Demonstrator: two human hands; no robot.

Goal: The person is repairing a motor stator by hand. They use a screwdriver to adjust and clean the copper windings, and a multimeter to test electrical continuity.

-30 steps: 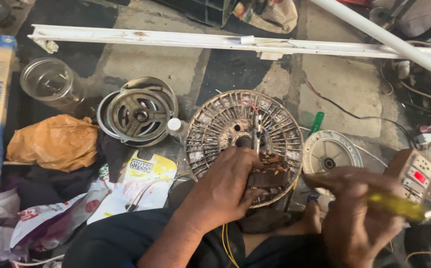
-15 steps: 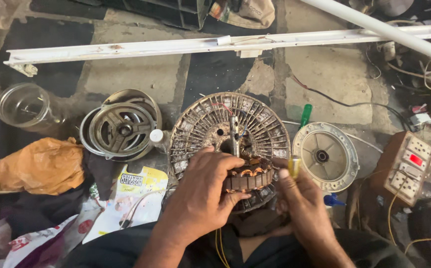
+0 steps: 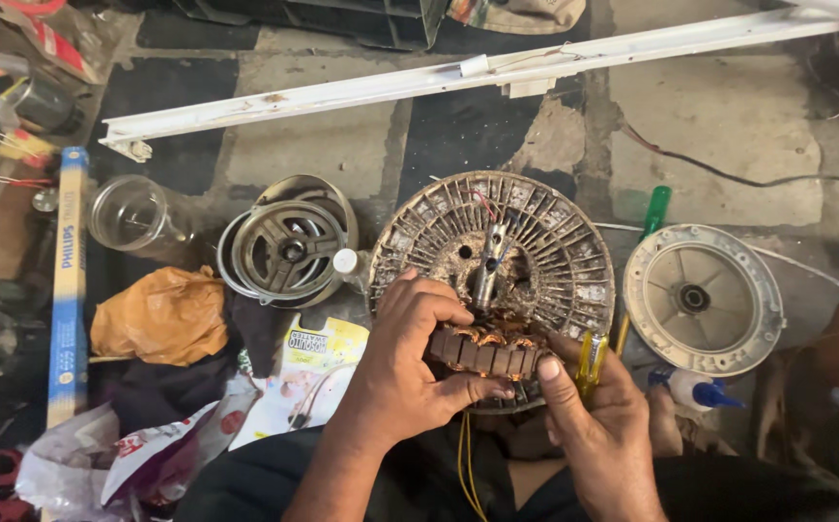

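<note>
Left hand [image 3: 400, 377] curled round the copper coil ring [image 3: 485, 350], fingers under its front edge. Right hand [image 3: 598, 425] pinches ring's right end w/ thumb, yellow screwdriver [image 3: 589, 360] clamped in fingers. Ring sits on round ribbed fan motor plate [image 3: 545, 242] on floor; grey round cover [image 3: 705, 298] just to the right, metal cap [image 3: 289, 246] to the left.

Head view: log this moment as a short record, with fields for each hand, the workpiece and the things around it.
left hand: grips the copper-wound stator from its left side
right hand: thumb on the stator's right end, holding a yellow-handled screwdriver
workpiece: stator held over the round finned rotor housing, yellow wires hanging below
left of housing: grey end cover, clear jar, orange cloth
right of housing: pale end cover, green-handled screwdriver
behind: long white channel
</note>
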